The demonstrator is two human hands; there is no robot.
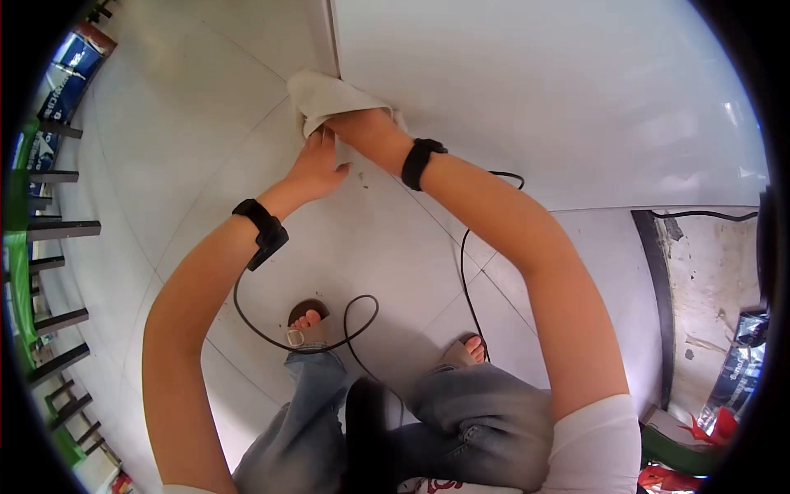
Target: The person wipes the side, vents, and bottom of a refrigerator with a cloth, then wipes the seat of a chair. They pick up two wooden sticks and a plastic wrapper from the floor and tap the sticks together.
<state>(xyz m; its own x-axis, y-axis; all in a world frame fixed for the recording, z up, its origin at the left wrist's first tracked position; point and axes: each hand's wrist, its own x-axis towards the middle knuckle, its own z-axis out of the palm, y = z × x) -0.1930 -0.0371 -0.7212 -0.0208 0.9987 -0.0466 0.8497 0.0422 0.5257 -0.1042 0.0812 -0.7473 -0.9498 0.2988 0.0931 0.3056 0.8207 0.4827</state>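
A cream cloth [329, 95] is bunched against the lower corner of a large white panel [535, 99]. My right hand [362, 125] is pushed into the cloth and holds it; the cloth wraps over its fingers and hides them. Just below, my left hand [315, 170] reaches up to the cloth's lower edge with its thumb spread apart. Its fingertips touch or sit close to the cloth and are partly hidden. Each wrist wears a black band.
A black cable [362, 329] loops over the tiled floor [214, 140] around my feet and runs toward the panel. Dark slats [66, 229] stick out at the left, with green material by them. At the right are a dark post [656, 305] and a shiny packet [736, 362].
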